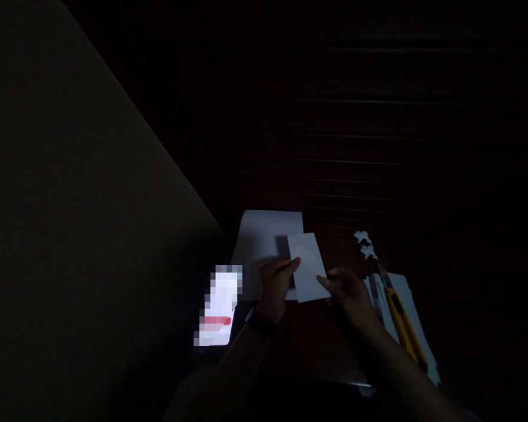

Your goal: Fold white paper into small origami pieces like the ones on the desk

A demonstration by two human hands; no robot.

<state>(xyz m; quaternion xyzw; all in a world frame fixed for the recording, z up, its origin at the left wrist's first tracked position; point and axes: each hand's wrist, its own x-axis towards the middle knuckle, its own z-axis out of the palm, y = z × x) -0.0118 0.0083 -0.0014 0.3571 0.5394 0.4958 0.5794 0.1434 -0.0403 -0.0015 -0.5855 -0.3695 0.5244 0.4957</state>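
A small white rectangle of paper (pixel 308 264) is held up between my two hands, slightly tilted. My left hand (pixel 276 282) pinches its left edge, thumb on top. At the lower right edge, my right hand (pixel 348 292) grips it with the thumb across the face and the fingers mostly behind. Beneath and behind it lies a larger white sheet (pixel 264 234), partly covered by my left hand and the held paper. The room is dim, so fine creases on the paper are hard to make out.
Right of my hands, a yellow utility knife (pixel 400 316) rests on a stack of white paper (pixel 416 310). Small folded paper pieces (pixel 366 246) lie beyond it. A lit phone (pixel 220 305), its screen blurred, is at the left, near a pale wall (pixel 92 205).
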